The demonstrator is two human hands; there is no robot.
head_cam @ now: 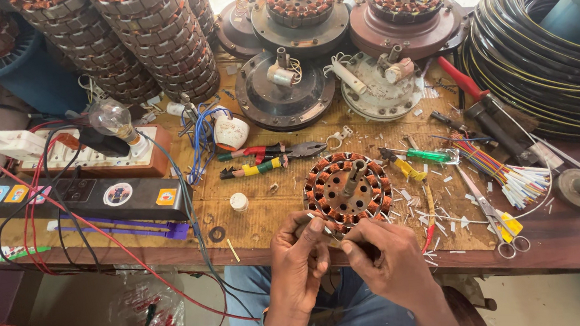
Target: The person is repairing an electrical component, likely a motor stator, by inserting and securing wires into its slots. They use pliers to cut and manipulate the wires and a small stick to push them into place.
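Both hands are working at the workbench's front edge: the left hand is pinching a thin white sleeve. The right hand is closing on a wire against the copper-wound stator.

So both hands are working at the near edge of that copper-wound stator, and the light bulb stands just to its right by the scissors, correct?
Not quite. In the head view the light bulb stands to the left, on the switchboard, far from the scissors. The rest holds: the left hand and right hand work at the near edge of the stator.
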